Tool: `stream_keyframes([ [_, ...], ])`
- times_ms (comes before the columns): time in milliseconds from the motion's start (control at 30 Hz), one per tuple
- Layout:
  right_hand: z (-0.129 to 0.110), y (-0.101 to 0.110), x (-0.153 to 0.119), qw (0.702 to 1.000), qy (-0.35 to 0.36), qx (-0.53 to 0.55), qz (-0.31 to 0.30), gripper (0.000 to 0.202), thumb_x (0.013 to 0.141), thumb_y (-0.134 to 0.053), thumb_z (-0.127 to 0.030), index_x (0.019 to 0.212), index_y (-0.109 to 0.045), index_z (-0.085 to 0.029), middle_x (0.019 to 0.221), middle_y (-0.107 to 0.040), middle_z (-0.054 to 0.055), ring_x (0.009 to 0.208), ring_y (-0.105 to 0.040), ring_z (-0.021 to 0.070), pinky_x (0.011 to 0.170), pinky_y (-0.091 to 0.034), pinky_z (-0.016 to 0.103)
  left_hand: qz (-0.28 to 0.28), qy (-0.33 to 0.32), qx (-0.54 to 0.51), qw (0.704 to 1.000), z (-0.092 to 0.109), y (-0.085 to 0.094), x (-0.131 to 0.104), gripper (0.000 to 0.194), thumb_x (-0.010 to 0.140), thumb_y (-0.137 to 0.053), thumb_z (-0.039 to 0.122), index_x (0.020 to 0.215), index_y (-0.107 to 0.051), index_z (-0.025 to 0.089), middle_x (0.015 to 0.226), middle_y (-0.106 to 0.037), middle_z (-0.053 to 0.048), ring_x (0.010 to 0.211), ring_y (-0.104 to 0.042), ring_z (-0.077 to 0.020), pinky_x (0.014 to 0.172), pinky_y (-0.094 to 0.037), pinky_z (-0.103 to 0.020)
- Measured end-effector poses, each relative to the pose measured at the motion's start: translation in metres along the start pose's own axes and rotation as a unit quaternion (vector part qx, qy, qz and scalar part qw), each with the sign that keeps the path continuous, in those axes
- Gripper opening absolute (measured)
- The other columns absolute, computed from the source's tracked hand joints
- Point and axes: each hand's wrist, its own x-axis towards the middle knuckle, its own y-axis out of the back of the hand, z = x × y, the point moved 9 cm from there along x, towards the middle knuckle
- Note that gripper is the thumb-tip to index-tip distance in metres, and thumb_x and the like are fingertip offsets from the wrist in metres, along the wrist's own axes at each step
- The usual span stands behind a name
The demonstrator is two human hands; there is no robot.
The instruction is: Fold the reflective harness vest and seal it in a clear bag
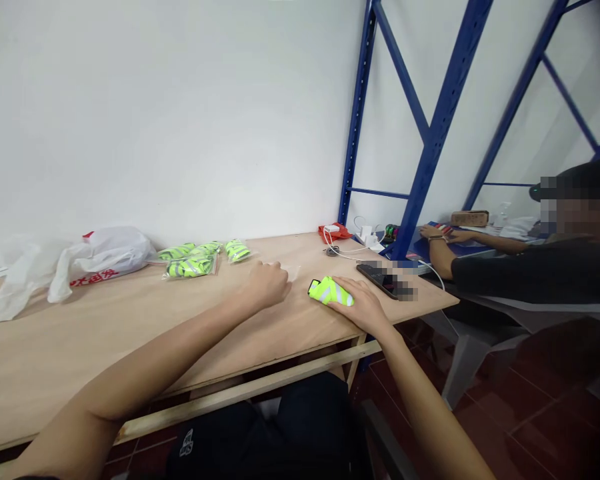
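Observation:
My right hand (364,305) is wrapped round a rolled-up neon yellow reflective strap (330,291) with silver stripes, close above the table. A bit of black edging shows at the roll's left end. To the left of it, my left hand (270,283) is closed, knuckles up. A thin clear plastic bag (294,272) sticks out past its fingers, and most of the bag is hidden. Farther left, several similar neon rolls in clear bags (189,267) lie together, with a single bagged roll (237,250) beside them.
A white plastic bag with red print (113,250) sits at the left on the wooden table (180,327). Right of my hands lie a phone (385,280), white cables and a red cloth (341,232). A blue metal rack post (430,147) stands by a co-worker seated at the right.

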Motion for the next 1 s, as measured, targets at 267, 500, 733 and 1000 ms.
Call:
stream_keyframes([
  [267,0.007,-0.006,0.002,0.999,-0.022,0.024,-0.016,0.058,0.083,-0.068,-0.047,0.137,-0.060,-0.026,0.136,-0.064,0.006,0.119,-0.059,0.0319,0.101,-0.048,0.048,-0.164,-0.104,-0.059,0.979,0.000,-0.019,0.001,0.117,0.060,-0.076,0.073,0.156,-0.028,0.026,0.158,-0.037,-0.017,0.143,-0.034,-0.0417,0.115,-0.023,-0.059],
  [500,0.011,-0.006,0.002,0.998,-0.011,0.057,-0.018,0.056,0.083,-0.068,-0.047,0.134,-0.062,-0.026,0.135,-0.064,0.006,0.123,-0.058,0.0310,0.106,-0.046,0.047,-0.293,-0.107,-0.093,0.945,-0.007,-0.062,0.032,0.128,0.053,-0.079,0.072,0.158,-0.022,0.026,0.162,-0.028,-0.015,0.147,-0.028,-0.0397,0.117,-0.022,-0.057],
  [733,0.009,-0.005,0.003,0.995,-0.016,0.093,-0.039,0.057,0.080,-0.071,-0.045,0.134,-0.063,-0.026,0.135,-0.065,0.006,0.122,-0.059,0.0318,0.105,-0.046,0.048,-0.331,-0.029,-0.037,0.942,-0.027,-0.060,0.005,0.138,0.043,-0.074,0.084,0.158,-0.026,0.024,0.155,-0.039,-0.022,0.137,-0.041,-0.0466,0.108,-0.038,-0.055],
  [1000,-0.017,-0.018,0.006,0.983,-0.002,0.161,-0.086,0.061,0.078,-0.075,-0.042,0.135,-0.062,-0.026,0.133,-0.065,0.007,0.120,-0.059,0.0304,0.103,-0.047,0.048,-0.259,-0.091,-0.069,0.959,-0.020,-0.058,0.003,0.137,0.053,-0.076,0.076,0.160,-0.010,0.022,0.160,-0.029,-0.022,0.146,-0.028,-0.0423,0.117,-0.017,-0.061],
])
